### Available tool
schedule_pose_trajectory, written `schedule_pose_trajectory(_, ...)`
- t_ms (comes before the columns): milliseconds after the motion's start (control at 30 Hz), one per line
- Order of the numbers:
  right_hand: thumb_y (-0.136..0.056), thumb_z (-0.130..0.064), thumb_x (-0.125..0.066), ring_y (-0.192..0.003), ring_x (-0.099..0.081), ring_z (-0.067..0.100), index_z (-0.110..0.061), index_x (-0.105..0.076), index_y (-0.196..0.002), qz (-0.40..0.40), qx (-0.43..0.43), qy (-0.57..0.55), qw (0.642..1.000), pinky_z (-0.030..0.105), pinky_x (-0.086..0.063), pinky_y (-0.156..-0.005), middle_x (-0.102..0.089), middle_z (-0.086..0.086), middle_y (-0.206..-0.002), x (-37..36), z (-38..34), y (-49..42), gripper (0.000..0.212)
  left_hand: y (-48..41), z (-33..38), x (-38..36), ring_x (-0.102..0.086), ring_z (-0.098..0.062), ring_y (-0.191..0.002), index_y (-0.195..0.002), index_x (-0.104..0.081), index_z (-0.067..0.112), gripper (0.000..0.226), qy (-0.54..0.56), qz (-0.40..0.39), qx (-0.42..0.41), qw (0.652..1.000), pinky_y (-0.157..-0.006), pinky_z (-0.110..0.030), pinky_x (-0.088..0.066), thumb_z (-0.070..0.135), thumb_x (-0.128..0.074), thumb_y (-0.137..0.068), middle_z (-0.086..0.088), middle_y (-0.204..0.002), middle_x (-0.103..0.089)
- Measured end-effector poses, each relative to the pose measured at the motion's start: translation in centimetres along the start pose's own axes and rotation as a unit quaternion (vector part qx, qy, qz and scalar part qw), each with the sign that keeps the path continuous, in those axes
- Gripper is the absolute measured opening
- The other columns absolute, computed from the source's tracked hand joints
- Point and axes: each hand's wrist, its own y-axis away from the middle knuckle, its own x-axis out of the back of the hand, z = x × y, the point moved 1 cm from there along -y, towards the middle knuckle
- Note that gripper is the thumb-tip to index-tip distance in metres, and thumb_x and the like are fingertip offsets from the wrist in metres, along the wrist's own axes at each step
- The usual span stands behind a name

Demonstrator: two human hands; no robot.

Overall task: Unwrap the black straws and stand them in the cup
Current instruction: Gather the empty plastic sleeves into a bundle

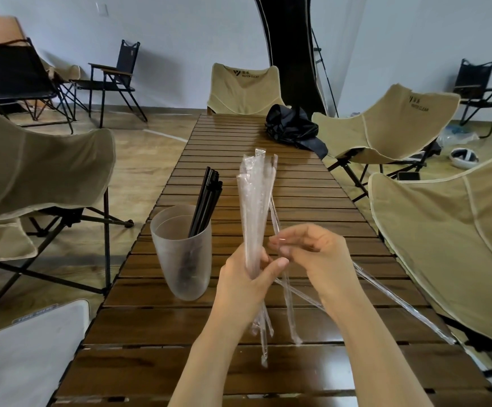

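Left hand [247, 277] curls round bundle of clear wrappers [255, 201], upright, keeping empties gathered. Right hand [318, 257] fingertips pinch single wrapper [293, 318] just beside, likely adding it. Black straws [206, 201] stand in cup [180, 259], left of fingers.

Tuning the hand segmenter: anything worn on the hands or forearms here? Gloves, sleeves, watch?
Nothing worn. Left hand and right hand are bare, no gloves or rings visible. Left forearm and right forearm are bare down to the frame's bottom edge: no sleeve, watch, band or marking in view.
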Motion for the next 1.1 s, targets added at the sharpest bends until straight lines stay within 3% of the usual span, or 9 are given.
schedule_pose_trajectory(133, -0.080, 0.010, -0.065, -0.089, -0.072, 0.025, -0.014, -0.060, -0.105, -0.009, -0.010, -0.134, 0.991, 0.035, -0.059, -0.075, -0.073, 0.009, -0.088, -0.2, -0.3, -0.1, 0.035, 0.0, 0.2, 0.0, -0.066, -0.012, -0.089, -0.106, -0.062, 0.017, 0.051, 0.001, -0.022, -0.012, 1.000, -0.083, -0.035, -0.056, 0.051, -0.069, -0.069, 0.001, -0.092, -0.068)
schedule_pose_trajectory(267, -0.080, 0.006, -0.067, -0.088, -0.071, 0.026, -0.016, -0.060, -0.107, -0.020, -0.014, -0.131, 0.991, 0.044, -0.057, -0.077, -0.073, 0.009, -0.088, -0.5, -0.4, 0.0, 0.036, 0.1, 0.2, 0.0, -0.067, -0.006, -0.093, -0.116, -0.061, 0.019, 0.047, 0.015, -0.029, -0.005, 0.999, -0.085, -0.030, -0.056, 0.040, -0.071, -0.075, 0.005, -0.094, -0.071)
schedule_pose_trajectory(400, -0.079, 0.003, -0.069, -0.080, -0.070, 0.020, -0.012, -0.064, -0.101, -0.026, 0.002, -0.106, 0.994, 0.031, -0.056, -0.065, -0.074, 0.007, -0.087, -0.6, -0.4, -0.1, 0.027, 0.1, 0.0, 0.0, -0.068, -0.003, -0.076, -0.093, -0.068, 0.023, 0.020, -0.001, -0.010, 0.010, 1.000, -0.074, -0.022, -0.056, 0.039, -0.063, -0.083, 0.009, -0.077, -0.072)
schedule_pose_trajectory(500, -0.081, -0.002, -0.069, -0.080, -0.070, 0.016, -0.015, -0.067, -0.097, -0.013, 0.008, -0.096, 0.995, 0.026, -0.056, -0.073, -0.074, 0.004, -0.088, -0.4, -0.3, -0.2, 0.021, 0.1, -0.3, -0.2, -0.067, -0.010, -0.073, -0.081, -0.069, 0.024, 0.019, -0.003, -0.006, 0.018, 1.000, -0.076, -0.029, -0.056, 0.036, -0.057, -0.089, 0.004, -0.071, -0.070)
schedule_pose_trajectory(667, -0.090, -0.017, -0.062, -0.094, -0.063, 0.004, -0.024, -0.067, -0.102, 0.021, -0.023, 0.137, 0.990, 0.015, -0.048, -0.079, -0.069, -0.010, -0.097, 0.3, 1.3, -0.2, 0.015, 0.0, -0.5, 0.0, -0.064, -0.001, -0.085, -0.092, -0.067, 0.031, 0.016, -0.006, 0.007, -0.020, 1.000, -0.079, -0.002, -0.041, 0.028, -0.052, -0.095, 0.008, -0.077, -0.068)
schedule_pose_trajectory(733, -0.090, -0.016, -0.062, -0.094, -0.060, 0.007, -0.020, -0.063, -0.112, 0.000, -0.082, 0.281, 0.956, 0.012, -0.044, -0.074, -0.066, -0.006, -0.107, 0.6, 2.8, -0.1, 0.022, 0.0, -0.4, 0.1, -0.064, -0.004, -0.088, -0.095, -0.066, 0.033, 0.019, -0.001, 0.021, -0.041, 0.999, -0.080, -0.002, -0.041, 0.021, -0.051, -0.096, 0.008, -0.079, -0.068)
schedule_pose_trajectory(800, -0.089, -0.017, -0.064, -0.100, -0.061, 0.016, -0.018, -0.061, -0.119, -0.020, -0.151, 0.365, 0.919, 0.023, -0.048, -0.082, -0.065, 0.002, -0.115, 0.7, 4.2, 0.2, 0.030, -0.1, -0.2, 0.3, -0.064, -0.007, -0.086, -0.097, -0.065, 0.033, 0.018, 0.009, 0.034, -0.052, 0.998, -0.079, -0.005, -0.044, 0.020, -0.052, -0.096, 0.009, -0.080, -0.067)
schedule_pose_trajectory(967, -0.085, -0.011, -0.067, -0.096, -0.060, 0.021, -0.016, -0.063, -0.111, -0.051, -0.170, 0.461, 0.869, 0.025, -0.047, -0.079, -0.061, 0.005, -0.111, 0.6, 5.9, 0.6, 0.027, 0.0, -0.2, 0.3, -0.065, -0.005, -0.081, -0.100, -0.063, 0.033, 0.011, 0.000, 0.046, -0.044, 0.998, -0.077, -0.018, -0.053, 0.028, -0.057, -0.092, 0.011, -0.076, -0.065)
schedule_pose_trajectory(1100, -0.085, -0.004, -0.062, -0.076, -0.058, 0.017, -0.017, -0.062, -0.103, -0.053, -0.189, 0.454, 0.869, 0.024, -0.048, -0.067, -0.063, 0.004, -0.095, 0.6, 6.2, 0.7, 0.023, -0.1, -0.1, 0.2, -0.059, -0.002, -0.063, -0.091, -0.063, 0.025, 0.011, 0.002, 0.048, -0.038, 0.998, -0.059, -0.013, -0.046, 0.033, -0.055, -0.091, 0.013, -0.063, -0.056)
